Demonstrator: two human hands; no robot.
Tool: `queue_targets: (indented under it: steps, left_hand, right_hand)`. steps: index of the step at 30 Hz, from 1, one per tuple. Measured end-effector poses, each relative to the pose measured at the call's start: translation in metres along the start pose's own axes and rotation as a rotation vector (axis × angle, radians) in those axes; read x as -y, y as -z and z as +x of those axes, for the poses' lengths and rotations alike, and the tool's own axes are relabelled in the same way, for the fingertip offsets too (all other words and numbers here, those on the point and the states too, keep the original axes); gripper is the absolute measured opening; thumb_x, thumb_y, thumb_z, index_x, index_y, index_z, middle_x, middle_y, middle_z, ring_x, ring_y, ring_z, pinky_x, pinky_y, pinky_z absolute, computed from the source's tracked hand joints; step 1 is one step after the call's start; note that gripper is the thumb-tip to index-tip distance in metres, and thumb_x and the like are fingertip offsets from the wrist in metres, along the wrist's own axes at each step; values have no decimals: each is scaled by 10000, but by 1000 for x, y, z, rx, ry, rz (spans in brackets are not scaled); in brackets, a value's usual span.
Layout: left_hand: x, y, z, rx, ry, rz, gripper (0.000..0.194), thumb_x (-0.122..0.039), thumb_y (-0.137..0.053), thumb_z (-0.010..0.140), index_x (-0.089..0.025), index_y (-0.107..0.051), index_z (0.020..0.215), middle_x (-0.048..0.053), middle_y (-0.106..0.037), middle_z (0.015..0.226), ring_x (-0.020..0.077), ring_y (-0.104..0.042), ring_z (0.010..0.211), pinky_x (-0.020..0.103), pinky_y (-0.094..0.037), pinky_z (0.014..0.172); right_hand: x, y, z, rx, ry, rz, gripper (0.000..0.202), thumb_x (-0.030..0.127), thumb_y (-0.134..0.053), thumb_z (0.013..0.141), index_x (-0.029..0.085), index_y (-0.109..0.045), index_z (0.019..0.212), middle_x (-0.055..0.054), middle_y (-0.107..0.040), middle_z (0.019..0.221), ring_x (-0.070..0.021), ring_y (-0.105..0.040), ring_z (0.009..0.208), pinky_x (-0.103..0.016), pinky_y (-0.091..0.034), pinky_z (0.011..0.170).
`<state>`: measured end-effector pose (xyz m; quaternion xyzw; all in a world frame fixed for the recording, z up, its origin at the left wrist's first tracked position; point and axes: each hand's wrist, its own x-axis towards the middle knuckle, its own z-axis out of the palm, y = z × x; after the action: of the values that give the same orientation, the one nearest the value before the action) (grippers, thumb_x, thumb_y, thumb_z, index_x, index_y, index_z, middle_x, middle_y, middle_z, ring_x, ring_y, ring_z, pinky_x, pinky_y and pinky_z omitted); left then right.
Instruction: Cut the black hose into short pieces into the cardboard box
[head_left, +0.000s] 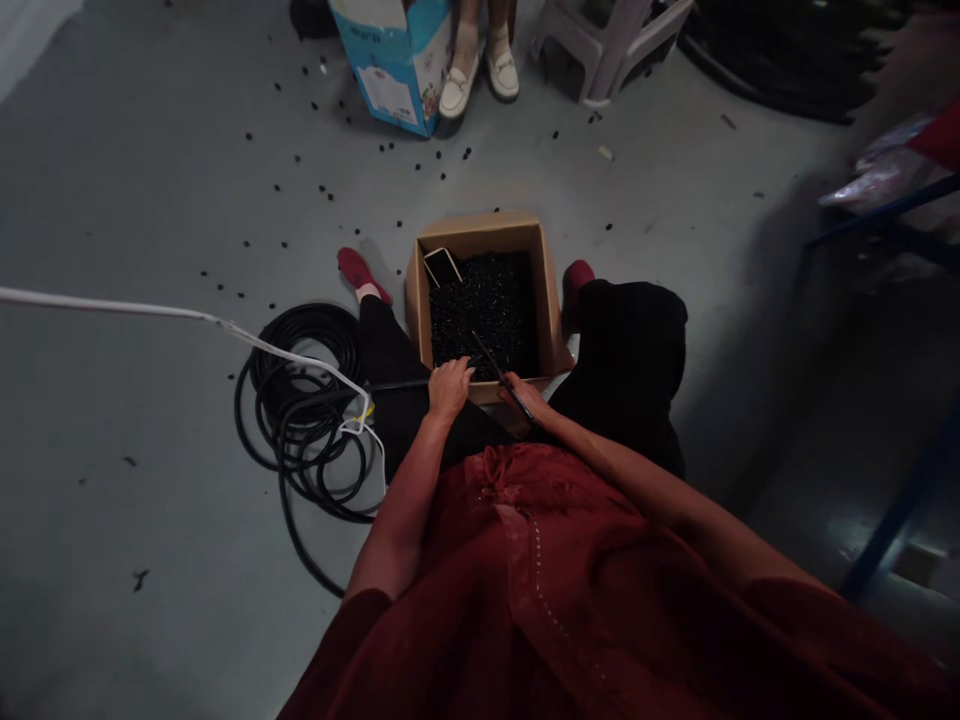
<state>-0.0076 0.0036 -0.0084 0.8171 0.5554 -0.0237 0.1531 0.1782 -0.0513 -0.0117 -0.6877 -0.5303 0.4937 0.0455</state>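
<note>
A cardboard box (547,300) stands on the floor between my feet, holding many small black pieces (491,300). At its near edge my left hand (450,388) is closed around a black hose (397,385), which runs left over my leg to a coil (304,340). My right hand (523,398) grips a long dark tool (491,357), perhaps scissors or a blade; its tip reaches over the box beside my left fingers. A phone-like dark object with a light rim (443,268) lies on the pieces at the box's far left corner.
A white cable (292,358) crosses above the coil. Small black pieces lie scattered on the floor. Beyond the box are a blue carton (390,75), a person's white shoes (457,90) and a grey plastic stool (611,50). Blue metal bars (900,500) stand at the right.
</note>
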Motion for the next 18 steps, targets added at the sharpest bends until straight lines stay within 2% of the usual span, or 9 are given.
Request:
queue_targets:
  steps: [18]
  left_hand:
    - [0,0,3,17,25,7,388,-392,-378,1024,-217,-585,1301,88,-693,1100,222,-613,1056,331,-406,861]
  right_hand:
    - [-4,5,5,-49,-64,-56,254,332,-536,905,206,-680,1073,-95,-750,1006,-252,-683,981,-252,-430,729]
